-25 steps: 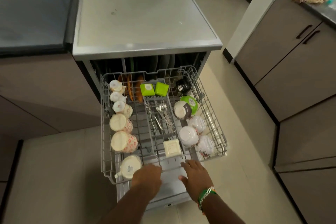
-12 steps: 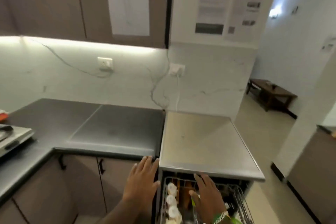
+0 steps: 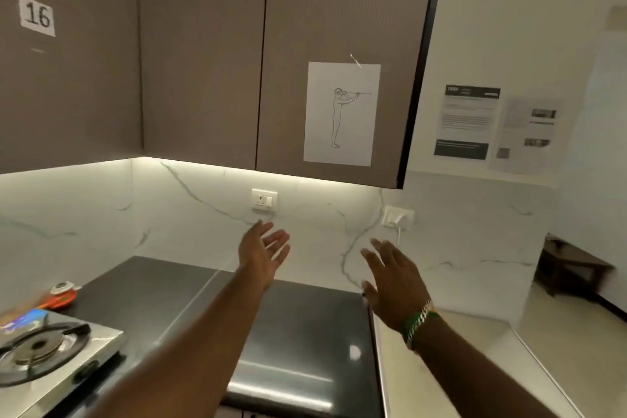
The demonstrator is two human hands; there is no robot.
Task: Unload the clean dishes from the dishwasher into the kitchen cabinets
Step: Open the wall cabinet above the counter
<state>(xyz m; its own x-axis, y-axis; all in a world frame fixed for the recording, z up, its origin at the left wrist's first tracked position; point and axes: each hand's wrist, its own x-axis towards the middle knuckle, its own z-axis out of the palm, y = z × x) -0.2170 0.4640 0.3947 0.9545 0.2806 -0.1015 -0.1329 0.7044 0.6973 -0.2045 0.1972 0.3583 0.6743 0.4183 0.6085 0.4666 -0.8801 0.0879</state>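
Both my arms are raised in front of the marble backsplash, below the brown upper cabinets [image 3: 203, 54]. My left hand [image 3: 263, 253] is open, fingers spread, holding nothing. My right hand [image 3: 393, 276], with a green and silver bracelet at the wrist, is also open and holds nothing. The cabinet doors are shut; the right door [image 3: 339, 27] carries a sheet with a line drawing [image 3: 341, 114]. The dishwasher and its dishes are out of view below the frame.
A dark countertop [image 3: 298, 343] lies under my arms, with a pale worktop [image 3: 451, 366] to its right. A gas stove [image 3: 40, 353] sits at the lower left beside an orange item [image 3: 62, 295]. Two wall sockets [image 3: 264, 199] are on the backsplash. Papers [image 3: 466, 122] hang on the right wall.
My view has swung up from the pulled-out dishwasher rack to the upper cabinets. Both hands left the rack and rose, open, to the backsplash height.
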